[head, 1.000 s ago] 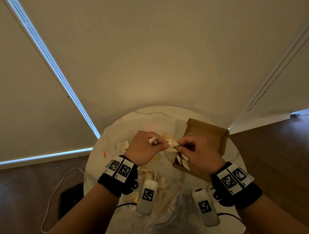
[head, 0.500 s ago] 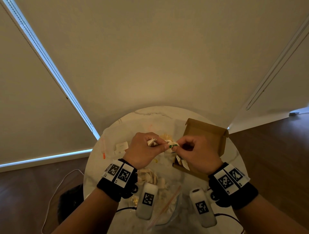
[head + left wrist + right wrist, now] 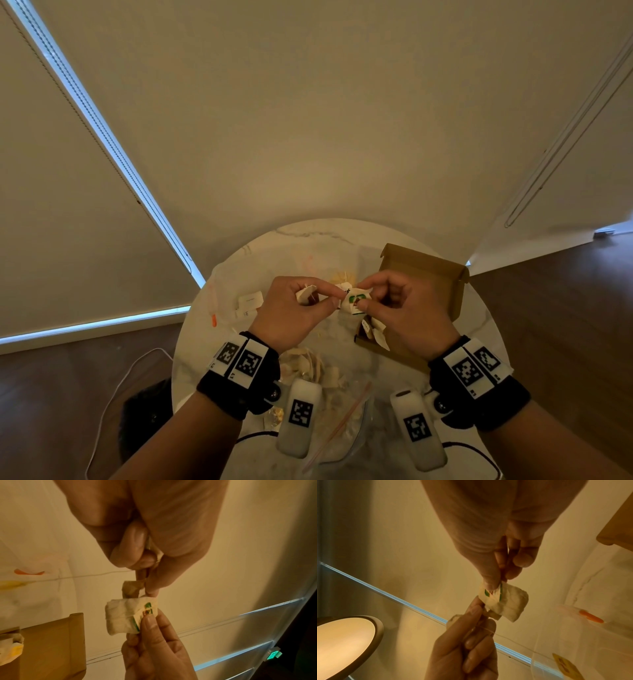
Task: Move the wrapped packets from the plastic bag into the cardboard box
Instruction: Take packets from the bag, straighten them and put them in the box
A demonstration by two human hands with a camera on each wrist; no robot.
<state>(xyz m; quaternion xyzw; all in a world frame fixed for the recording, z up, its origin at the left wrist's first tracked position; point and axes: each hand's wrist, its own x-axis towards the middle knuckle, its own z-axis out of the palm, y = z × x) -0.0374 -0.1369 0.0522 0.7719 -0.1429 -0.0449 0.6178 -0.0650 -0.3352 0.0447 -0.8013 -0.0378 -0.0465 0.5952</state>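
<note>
Over the round table, both hands meet at a small white wrapped packet (image 3: pixel 356 300) with green print. My right hand (image 3: pixel 363 295) pinches its printed corner between thumb and forefinger, as the left wrist view shows on the packet (image 3: pixel 126 615). My left hand (image 3: pixel 334 298) touches the packet's other end and holds a second tan packet (image 3: pixel 306 294) in its curled fingers, with a thin thread trailing from it. The open cardboard box (image 3: pixel 424 274) sits just right of the hands with a few packets (image 3: pixel 373 332) inside. The clear plastic bag (image 3: pixel 356 428) lies near me, holding several packets (image 3: pixel 308 366).
The marble table (image 3: pixel 308 240) stands against a pale wall. Small white labels (image 3: pixel 250 301) and an orange-tipped clear bag (image 3: pixel 214 320) lie at its left. A white cable (image 3: pixel 113 394) runs on the wooden floor at left. A lit lamp (image 3: pixel 346 632) shows in the right wrist view.
Both hands have stayed together over the table. The white packet has turned between them, so its green print now faces up.
</note>
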